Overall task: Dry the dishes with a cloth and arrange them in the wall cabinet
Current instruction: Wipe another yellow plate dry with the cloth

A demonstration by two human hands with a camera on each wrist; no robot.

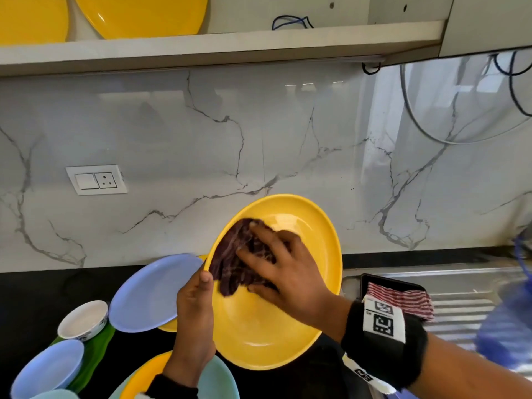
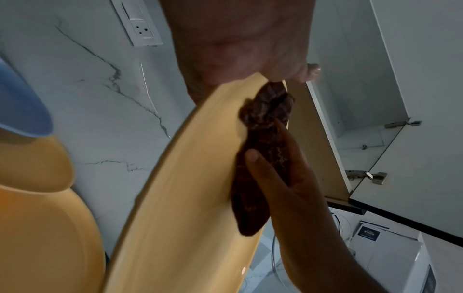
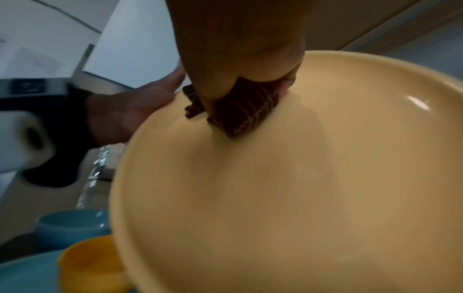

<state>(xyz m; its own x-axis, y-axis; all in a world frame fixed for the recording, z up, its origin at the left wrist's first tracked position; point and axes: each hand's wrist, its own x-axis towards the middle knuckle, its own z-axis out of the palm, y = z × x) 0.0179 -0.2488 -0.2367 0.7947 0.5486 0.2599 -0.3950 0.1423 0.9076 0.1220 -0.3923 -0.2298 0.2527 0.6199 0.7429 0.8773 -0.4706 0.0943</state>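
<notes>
I hold a large yellow plate [image 1: 288, 312] tilted above the black counter. My left hand [image 1: 195, 312] grips its left rim, thumb on the front face and fingers behind. My right hand [image 1: 282, 269] holds a bunched dark maroon cloth [image 1: 230, 263] and presses it on the plate's upper left face. In the left wrist view the plate [image 2: 188, 198] runs edge-on, with the cloth [image 2: 260, 126] caught between the right hand's [image 2: 288, 188] thumb and fingers. In the right wrist view the cloth [image 3: 240, 111] sits under my palm on the plate [image 3: 300, 178], and the left hand [image 3: 125, 113] is at the rim.
Two yellow plates [image 1: 138, 15] lean in the wall cabinet above its shelf edge [image 1: 201, 50]. On the counter at lower left are lavender plates [image 1: 152, 295], a white bowl [image 1: 83, 319] and a teal plate [image 1: 218, 381]. A red-striped cloth [image 1: 400, 300] lies on the steel drainboard at right.
</notes>
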